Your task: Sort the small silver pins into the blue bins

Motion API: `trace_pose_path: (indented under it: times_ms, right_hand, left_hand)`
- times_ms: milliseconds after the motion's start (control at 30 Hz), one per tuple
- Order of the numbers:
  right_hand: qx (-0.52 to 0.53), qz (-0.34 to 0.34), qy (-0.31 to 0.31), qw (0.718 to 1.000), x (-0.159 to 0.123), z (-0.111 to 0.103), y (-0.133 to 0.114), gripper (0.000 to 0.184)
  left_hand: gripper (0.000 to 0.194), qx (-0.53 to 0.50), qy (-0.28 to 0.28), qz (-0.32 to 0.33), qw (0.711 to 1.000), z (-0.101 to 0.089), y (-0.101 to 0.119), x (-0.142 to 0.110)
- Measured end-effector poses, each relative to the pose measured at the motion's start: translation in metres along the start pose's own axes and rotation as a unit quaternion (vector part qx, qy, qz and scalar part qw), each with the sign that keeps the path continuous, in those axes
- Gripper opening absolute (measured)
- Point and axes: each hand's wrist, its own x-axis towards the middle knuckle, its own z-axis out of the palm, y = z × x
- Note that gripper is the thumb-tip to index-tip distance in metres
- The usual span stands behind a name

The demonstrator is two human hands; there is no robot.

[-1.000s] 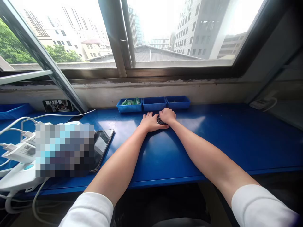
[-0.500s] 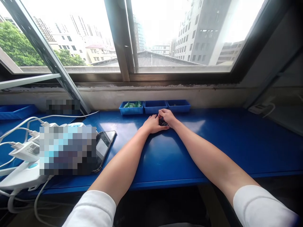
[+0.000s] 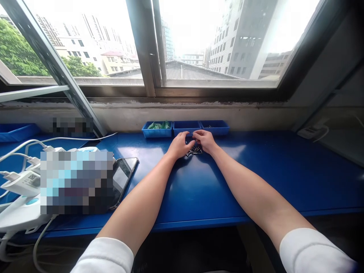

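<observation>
A loose cluster of small dark metal pieces (image 3: 194, 151) is spread on the blue bench (image 3: 204, 189), just in front of a row of three blue trays. Their exact kind is too small to tell. The left hand (image 3: 179, 145) is held loosely open beside the cluster, with its fingers curved toward the middle tray (image 3: 182, 124), and nothing is seen in it. The right hand (image 3: 205, 141) is curved over the far side of the cluster, neither clenched nor flat; whether a piece is pinched in its fingers (image 3: 197, 133) cannot be told. The left tray (image 3: 157, 134) holds green items (image 3: 157, 125), and a few dark pieces (image 3: 209, 126) are seen in the right tray (image 3: 214, 131).

The main risk is judged to lie in the pieces being so small and loose on a smooth, glossy surface. They could be nudged apart by a fingertip or the heel of a hand, and any that roll could be lost over the bench's front edge into the dark below. Pieces may also be hidden beneath the palms and overlooked. The trays sit close to both hands, so a careless knock could shift them or spill their contents. The phone (image 3: 122, 178) lies farther left, where a stray piece could go unnoticed against its dark edge.
</observation>
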Motion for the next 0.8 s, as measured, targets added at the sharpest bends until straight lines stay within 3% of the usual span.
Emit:
trace_pose_path:
  times_ms: [100, 233, 567, 800]
  right_hand:
    - [-0.007, 0.003, -0.065, 0.998, -0.003, -0.003, -0.002, 0.031]
    - [-0.011, -0.009, -0.082, 0.997, -0.005, -0.003, -0.003, 0.025]
    - [-0.005, 0.004, -0.093, 0.996, -0.008, -0.003, -0.009, 0.015]
    - [-0.005, 0.014, -0.096, 0.995, -0.009, -0.002, -0.011, 0.015]
  left_hand:
    - [0.035, -0.026, 0.058, 0.030, 0.998, -0.001, -0.007, 0.002]
    - [0.024, -0.030, 0.064, 0.054, 0.996, -0.001, -0.010, 0.002]
    - [0.024, 0.007, 0.055, 0.005, 0.998, -0.002, -0.010, 0.002]
    - [0.022, 0.006, 0.073, 0.029, 0.997, 0.000, -0.016, 0.003]
